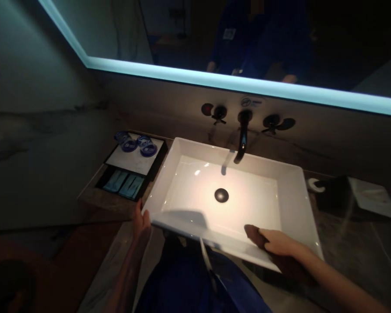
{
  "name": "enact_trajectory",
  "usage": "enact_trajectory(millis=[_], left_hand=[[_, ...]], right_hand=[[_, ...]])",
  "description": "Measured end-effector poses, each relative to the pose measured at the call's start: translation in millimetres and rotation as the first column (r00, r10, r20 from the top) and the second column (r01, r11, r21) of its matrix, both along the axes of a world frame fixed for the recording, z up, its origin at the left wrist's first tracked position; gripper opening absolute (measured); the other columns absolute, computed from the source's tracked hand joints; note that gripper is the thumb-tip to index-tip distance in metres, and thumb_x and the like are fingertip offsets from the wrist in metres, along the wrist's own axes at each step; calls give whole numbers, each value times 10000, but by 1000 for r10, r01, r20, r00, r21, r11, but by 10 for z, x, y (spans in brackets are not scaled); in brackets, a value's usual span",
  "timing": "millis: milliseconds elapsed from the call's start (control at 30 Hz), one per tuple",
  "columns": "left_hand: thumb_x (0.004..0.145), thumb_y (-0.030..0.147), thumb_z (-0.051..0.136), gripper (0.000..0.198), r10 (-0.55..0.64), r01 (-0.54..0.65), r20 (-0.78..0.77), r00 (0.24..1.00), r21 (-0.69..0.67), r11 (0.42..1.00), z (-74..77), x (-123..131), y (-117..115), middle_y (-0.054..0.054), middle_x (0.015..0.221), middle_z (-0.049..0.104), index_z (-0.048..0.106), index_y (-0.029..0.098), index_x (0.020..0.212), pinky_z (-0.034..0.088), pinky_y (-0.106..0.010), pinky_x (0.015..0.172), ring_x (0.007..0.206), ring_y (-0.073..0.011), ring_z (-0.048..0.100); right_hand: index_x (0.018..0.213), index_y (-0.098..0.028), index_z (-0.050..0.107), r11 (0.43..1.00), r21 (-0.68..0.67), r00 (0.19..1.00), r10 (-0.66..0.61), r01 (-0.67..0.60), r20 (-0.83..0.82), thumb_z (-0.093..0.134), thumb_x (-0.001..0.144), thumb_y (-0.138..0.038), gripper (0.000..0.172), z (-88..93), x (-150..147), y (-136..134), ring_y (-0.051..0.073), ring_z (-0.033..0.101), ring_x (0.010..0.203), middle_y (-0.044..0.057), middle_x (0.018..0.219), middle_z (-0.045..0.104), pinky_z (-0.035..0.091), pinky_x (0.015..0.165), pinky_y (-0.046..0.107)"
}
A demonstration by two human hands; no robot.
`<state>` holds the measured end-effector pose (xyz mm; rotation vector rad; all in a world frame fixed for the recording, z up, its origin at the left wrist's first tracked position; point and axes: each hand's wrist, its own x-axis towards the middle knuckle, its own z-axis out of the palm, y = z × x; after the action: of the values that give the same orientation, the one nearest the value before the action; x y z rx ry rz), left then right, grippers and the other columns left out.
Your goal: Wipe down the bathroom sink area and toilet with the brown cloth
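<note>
A white rectangular sink (289, 187) with a black drain (221, 195) lies in front of me. My right hand (280, 242) is closed over its front rim on the right, on what looks like a brown cloth (256, 234). Part of this cloth is hidden under the hand, and a dark fold seems to hang below the wrist. My left hand (141, 224) is by the sink's front left corner, thumb and fingers apart, with nothing visible in it. Its fingertips come close to a dark tray (99, 182) with light-blue packets (130, 186).
A black faucet (243, 139) projects over the sink between two black handles (219, 114). Two blue-lidded glasses (148, 149) stand on a black-edged box at the left. A dark tissue box (335, 198) sits at the right. Above, a lit mirror (195, 77) spans the wall.
</note>
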<state>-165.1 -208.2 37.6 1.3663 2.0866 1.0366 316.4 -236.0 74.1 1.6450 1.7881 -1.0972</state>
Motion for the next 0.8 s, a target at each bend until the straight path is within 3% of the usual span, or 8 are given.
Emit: enact_trajectory(millis=[133, 367, 433, 500, 567, 600, 700, 800], left_hand=[[911, 454, 350, 662, -11, 11, 20, 1000, 37, 999, -103, 19, -45, -244, 1393, 452, 386, 16, 1407, 326, -495, 1136, 1312, -310, 439], [901, 393, 355, 567, 35, -38, 32, 999, 84, 996, -75, 96, -75, -198, 1375, 484, 436, 84, 1370, 305, -503, 1148, 1313, -284, 439], [911, 387, 350, 553, 55, -56, 21, 998, 78, 995, -68, 104, -81, -190, 1383, 482, 434, 92, 1371, 308, -499, 1149, 1320, -275, 438], [917, 378, 343, 543, 57, -57, 8, 998, 83, 995, -78, 99, -81, -195, 1380, 489, 437, 86, 1365, 318, -499, 1145, 1321, -272, 441], [920, 389, 337, 542, 38, -37, -6, 999, 92, 995, -92, 87, -76, -204, 1364, 505, 449, 78, 1349, 327, -508, 1138, 1312, -278, 452], [923, 400, 333, 545, 28, -26, -14, 1000, 94, 995, -96, 82, -74, -208, 1358, 510, 454, 74, 1343, 330, -511, 1135, 1308, -281, 456], [938, 418, 320, 554, 12, -9, -37, 999, 83, 997, -75, 80, -81, -220, 1355, 507, 453, 59, 1339, 331, -521, 1132, 1304, -289, 459], [953, 386, 317, 532, 7, -3, -63, 998, 71, 997, -34, 94, -111, -230, 1378, 480, 426, 56, 1356, 326, -531, 1132, 1317, -288, 440]], right_hand=[[953, -158, 645, 982, -51, 964, 165, -179, -210, 504, 679, -112, 312, 25, -667, 251, 232, 625, 929, 103, 1022, 685, 400, 762, 304], [983, -144, 636, 938, 86, 799, 331, -335, -502, 545, 730, -197, 274, -106, -2255, 945, 231, 618, 889, 90, 981, 685, 434, 765, 300], [1101, -159, 595, 957, 121, 745, 282, -263, -604, 517, 777, -223, 340, -147, -2433, 1113, 201, 615, 962, 60, 1069, 673, 456, 833, 269], [1240, -155, 524, 969, 229, 724, 223, -91, -653, 458, 815, -220, 435, -117, -2451, 1333, 197, 596, 1054, 72, 1185, 635, 459, 904, 265], [1379, -162, 418, 907, 418, 806, 209, 52, -553, 430, 849, -244, 536, -32, -2390, 1617, 231, 580, 1102, 116, 1291, 568, 468, 924, 299], [1435, -176, 354, 850, 525, 875, 214, 53, -434, 422, 870, -264, 576, 12, -2360, 1777, 255, 579, 1106, 141, 1328, 530, 478, 913, 323], [1475, -158, 304, 743, 652, 979, 203, -149, -7, 403, 915, -257, 577, 55, -2378, 2258, 311, 601, 1067, 224, 1300, 493, 500, 860, 383], [1400, -34, 394, 750, 606, 964, 218, -264, 151, 331, 914, -146, 503, -78, -2568, 2572, 332, 609, 1066, 291, 1230, 493, 499, 861, 407]])
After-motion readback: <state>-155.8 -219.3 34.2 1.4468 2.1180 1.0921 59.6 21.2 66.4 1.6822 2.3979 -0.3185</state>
